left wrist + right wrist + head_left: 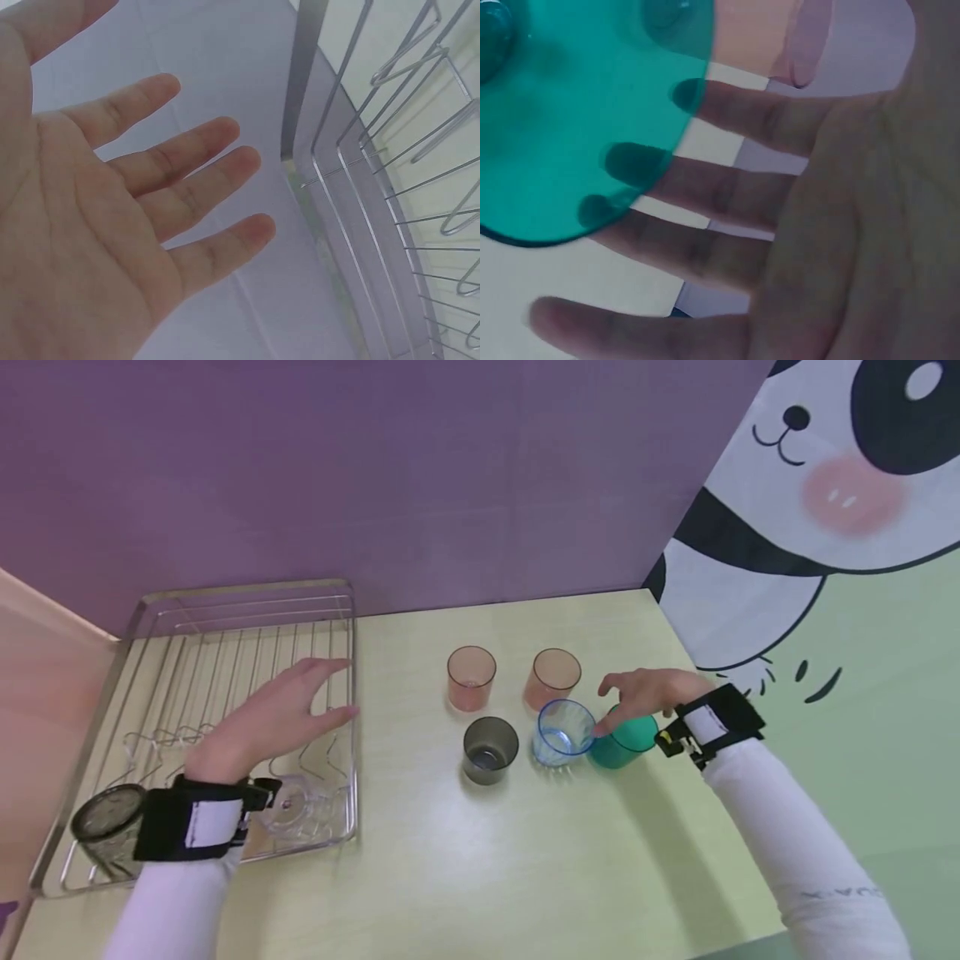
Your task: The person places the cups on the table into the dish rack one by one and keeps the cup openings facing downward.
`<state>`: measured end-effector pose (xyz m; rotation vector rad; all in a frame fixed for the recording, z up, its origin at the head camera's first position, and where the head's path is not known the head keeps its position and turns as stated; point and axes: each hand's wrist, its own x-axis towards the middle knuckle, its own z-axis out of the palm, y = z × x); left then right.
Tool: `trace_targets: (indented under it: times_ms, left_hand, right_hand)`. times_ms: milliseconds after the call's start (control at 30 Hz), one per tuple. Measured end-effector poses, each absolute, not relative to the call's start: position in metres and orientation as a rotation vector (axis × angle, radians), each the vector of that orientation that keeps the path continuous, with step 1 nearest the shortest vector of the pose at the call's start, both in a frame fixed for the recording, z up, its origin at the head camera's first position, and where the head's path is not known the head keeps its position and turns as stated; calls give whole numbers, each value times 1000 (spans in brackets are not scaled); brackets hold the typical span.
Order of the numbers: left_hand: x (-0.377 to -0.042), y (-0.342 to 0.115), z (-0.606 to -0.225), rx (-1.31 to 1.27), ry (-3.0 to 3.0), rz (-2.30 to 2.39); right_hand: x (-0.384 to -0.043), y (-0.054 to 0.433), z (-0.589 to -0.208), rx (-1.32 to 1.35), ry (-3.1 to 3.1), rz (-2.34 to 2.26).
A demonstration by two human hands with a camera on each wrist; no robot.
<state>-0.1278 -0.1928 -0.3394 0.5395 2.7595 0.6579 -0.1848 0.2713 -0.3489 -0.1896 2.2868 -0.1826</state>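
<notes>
My right hand (647, 692) reaches over the far side of a green cup (624, 745). Its thumb tip is by the rim of a clear cup with a blue rim (561, 735); whether it touches is unclear. In the right wrist view, the extended fingers (720, 187) lie behind the green cup's wall, some tips seen through it. My left hand (262, 722) is held above a wire dish rack (352, 693), fingers spread and holding nothing; in the left wrist view its palm (82, 225) faces the camera.
Two pink cups (471, 681) stand at the back of the table (480, 868), and a grey cup (490, 752) is nearer. In the rack are a dark-tinted glass (108, 827) and a clear glass (300, 810). A purple wall (420, 485) rises behind.
</notes>
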Motion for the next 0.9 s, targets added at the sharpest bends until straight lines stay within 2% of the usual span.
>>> trace_targets:
  times_ms: [567, 900]
  left_hand:
    - [-131, -193, -341, 523, 2722, 730]
    - [-129, -194, -344, 504, 2737, 743]
  right_hand:
    - [-176, 274, -370, -103, 2202, -251]
    - [-180, 278, -368, -267, 2281, -153]
